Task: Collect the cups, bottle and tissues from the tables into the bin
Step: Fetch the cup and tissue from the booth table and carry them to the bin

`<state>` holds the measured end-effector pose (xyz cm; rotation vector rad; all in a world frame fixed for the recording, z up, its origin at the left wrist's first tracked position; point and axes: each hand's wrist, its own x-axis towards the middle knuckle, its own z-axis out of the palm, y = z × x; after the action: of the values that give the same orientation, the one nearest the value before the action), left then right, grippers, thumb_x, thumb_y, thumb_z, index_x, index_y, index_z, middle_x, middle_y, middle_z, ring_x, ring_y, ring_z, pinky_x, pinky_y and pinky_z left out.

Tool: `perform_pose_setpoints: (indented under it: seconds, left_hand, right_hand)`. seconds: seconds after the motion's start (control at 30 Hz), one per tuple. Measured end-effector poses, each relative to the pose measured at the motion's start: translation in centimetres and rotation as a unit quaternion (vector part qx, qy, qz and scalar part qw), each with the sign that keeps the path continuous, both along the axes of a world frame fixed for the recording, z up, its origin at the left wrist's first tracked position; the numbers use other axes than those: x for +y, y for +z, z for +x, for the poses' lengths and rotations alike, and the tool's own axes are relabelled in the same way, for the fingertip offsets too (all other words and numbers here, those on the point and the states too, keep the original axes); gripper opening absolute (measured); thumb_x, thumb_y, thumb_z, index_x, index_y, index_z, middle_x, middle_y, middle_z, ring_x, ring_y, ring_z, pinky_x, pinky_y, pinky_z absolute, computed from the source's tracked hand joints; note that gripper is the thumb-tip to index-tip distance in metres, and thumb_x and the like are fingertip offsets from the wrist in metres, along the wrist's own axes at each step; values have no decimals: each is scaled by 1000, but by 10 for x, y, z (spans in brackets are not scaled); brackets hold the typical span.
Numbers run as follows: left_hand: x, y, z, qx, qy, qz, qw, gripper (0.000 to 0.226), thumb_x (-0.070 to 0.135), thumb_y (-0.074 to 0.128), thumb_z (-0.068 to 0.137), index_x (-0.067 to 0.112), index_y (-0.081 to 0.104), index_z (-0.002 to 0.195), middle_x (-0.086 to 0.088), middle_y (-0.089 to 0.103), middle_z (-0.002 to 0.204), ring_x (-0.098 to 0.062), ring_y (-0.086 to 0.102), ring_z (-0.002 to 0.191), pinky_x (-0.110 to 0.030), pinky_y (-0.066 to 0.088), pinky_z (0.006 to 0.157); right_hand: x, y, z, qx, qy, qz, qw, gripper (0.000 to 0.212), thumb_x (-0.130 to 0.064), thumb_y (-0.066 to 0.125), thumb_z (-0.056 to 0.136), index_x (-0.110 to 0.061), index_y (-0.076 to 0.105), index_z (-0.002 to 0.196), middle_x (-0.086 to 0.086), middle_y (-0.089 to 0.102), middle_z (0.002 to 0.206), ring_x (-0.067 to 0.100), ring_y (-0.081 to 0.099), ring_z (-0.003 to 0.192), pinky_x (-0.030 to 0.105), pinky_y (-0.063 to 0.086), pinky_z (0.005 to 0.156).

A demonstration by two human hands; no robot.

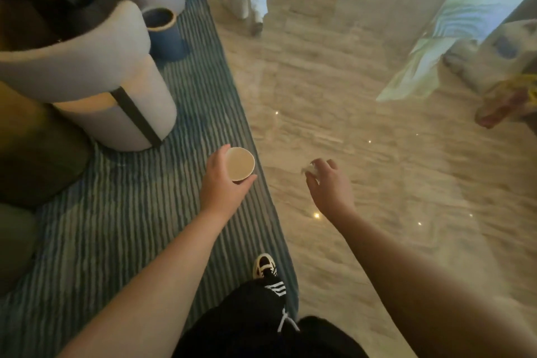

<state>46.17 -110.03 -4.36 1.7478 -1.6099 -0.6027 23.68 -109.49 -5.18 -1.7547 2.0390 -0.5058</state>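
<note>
Two held things: a paper cup (240,164) and a scrap of white tissue (310,170), one in each hand.
Cup grip: the left hand (223,183) is wrapping the cup from its left side, fingers curling over the far rim and thumb pressing the near wall; the open mouth is facing up.
Tissue grip: the right hand (329,183) is pinching the crumpled tissue at its fingertips, the other fingers loosely bent; how tightly is too blurred to tell.
Beneath the cup: the edge of a striped blue carpet (116,227).
Beneath the tissue: a glossy marble floor (377,154).
Left of the cup hand: a pale round armchair (96,75).
Beyond the armchair: a small blue bin (164,33) is standing on the carpet.
Nearer than both grips: a black striped sneaker (266,267) is stepping along the carpet edge.
</note>
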Motion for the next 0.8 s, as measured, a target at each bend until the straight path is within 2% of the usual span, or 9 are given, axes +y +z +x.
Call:
perform_pose_setpoints:
  seconds: [0.13, 0.43, 0.63, 0.8]
  left_hand:
    - [-91, 17, 1, 6, 23, -1, 1000, 79, 33, 81, 70, 14, 40, 135, -8, 46, 129, -24, 48, 113, -34, 43, 87]
    - [-283, 2, -8, 17, 78, -9, 997, 80, 31, 82, 70, 12, 40, 135, -9, 47, 129, -24, 47, 114, -28, 37, 87]
    - [-463, -5, -21, 4, 114, -10, 993, 79, 29, 82, 70, 8, 41, 133, -13, 48, 125, -27, 49, 110, -39, 45, 88]
    - [-601, 14, -15, 11, 170, -6, 985, 79, 30, 82, 71, 8, 40, 134, -13, 48, 125, -27, 48, 111, -36, 43, 90]
  right_hand:
    - [-100, 15, 0, -5, 3, -4, 1000, 30, -31, 54, 91, -16, 58, 117, 8, 59, 113, 30, 57, 97, 33, 43, 78]
    - [-320, 7, -1, -8, 54, -14, 998, 33, -29, 54, 92, -12, 57, 120, 11, 58, 116, 32, 54, 104, 42, 46, 88]
    - [-521, -2, -23, 0, 112, -6, 994, 31, -29, 54, 92, -12, 58, 116, 12, 58, 112, 34, 57, 100, 43, 47, 86]
    - [-680, 23, -28, 9, 145, -3, 989, 30, -31, 55, 91, -12, 59, 115, 13, 57, 111, 36, 56, 101, 38, 45, 84]
